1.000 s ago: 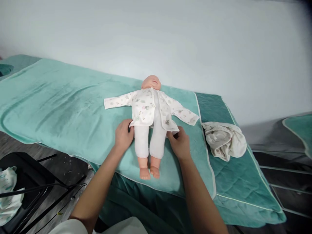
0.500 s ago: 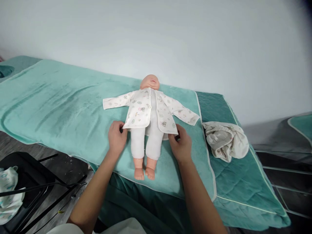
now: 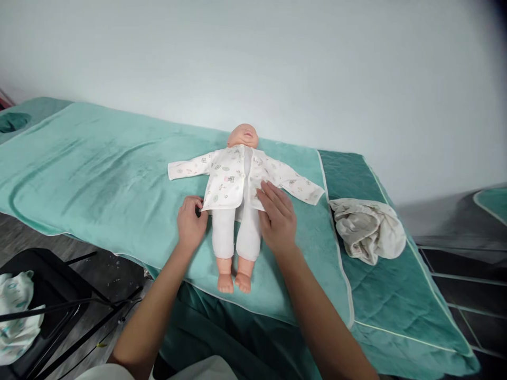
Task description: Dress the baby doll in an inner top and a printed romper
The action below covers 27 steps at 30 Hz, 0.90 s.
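Observation:
On a green padded bed lies a baby doll [image 3: 242,138] on its back, its head toward the wall. It wears a white printed jacket [image 3: 225,182], open down the front, with both sleeves spread out, over white cloth on its body and legs. At the jacket's lower left corner, my left hand [image 3: 191,224] pinches the hem. My right hand [image 3: 278,214] lies over the jacket's right front panel, fingers extended and held close together, palm down. That panel's lower part is hidden beneath it. The doll's bare feet [image 3: 233,283] point toward me.
A crumpled pale cloth [image 3: 368,229] sits on the darker green quilted cover [image 3: 396,295] to the right. At lower left stands a black folding chair [image 3: 65,295] with printed white diapers [image 3: 19,316] on it. A pale wall [image 3: 253,63] runs behind the bed.
My right hand has let go of the jacket's right lower corner and moved left and up onto the front panel, fingers now straightened. My left hand still pinches its corner.

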Tool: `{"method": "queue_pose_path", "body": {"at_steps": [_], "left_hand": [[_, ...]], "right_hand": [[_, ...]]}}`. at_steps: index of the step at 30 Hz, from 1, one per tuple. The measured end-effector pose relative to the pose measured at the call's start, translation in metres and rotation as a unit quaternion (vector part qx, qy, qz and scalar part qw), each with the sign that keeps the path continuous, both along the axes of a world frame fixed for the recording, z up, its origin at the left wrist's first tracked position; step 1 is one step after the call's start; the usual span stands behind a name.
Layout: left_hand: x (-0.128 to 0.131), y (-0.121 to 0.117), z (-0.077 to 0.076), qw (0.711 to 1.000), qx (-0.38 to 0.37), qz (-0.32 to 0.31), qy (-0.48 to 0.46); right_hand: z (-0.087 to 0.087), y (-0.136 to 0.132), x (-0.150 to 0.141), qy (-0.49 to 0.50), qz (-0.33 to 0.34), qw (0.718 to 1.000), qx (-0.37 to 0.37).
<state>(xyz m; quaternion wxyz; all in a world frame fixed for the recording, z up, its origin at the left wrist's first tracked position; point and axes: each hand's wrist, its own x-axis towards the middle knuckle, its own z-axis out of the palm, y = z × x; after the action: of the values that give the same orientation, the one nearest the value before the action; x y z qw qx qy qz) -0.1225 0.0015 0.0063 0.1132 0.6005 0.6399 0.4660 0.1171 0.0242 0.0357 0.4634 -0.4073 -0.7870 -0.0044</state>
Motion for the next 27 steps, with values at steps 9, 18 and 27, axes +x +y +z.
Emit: {"method": "queue_pose_path", "body": {"at_steps": [9,18,27], "left_hand": [[-0.001,-0.001,0.001,0.999,0.011,-0.011,-0.030],[-0.001,-0.002,-0.002,0.995,0.036,-0.031,-0.092],[-0.002,-0.003,-0.001,0.990,0.040,-0.031,-0.129]], "right_hand": [[0.000,-0.012,0.001,0.005,0.074,0.996,-0.038],[0.043,0.058,-0.023,0.100,-0.103,0.980,-0.141],[0.074,0.141,-0.046,-0.016,-0.132,0.960,-0.245]]}}
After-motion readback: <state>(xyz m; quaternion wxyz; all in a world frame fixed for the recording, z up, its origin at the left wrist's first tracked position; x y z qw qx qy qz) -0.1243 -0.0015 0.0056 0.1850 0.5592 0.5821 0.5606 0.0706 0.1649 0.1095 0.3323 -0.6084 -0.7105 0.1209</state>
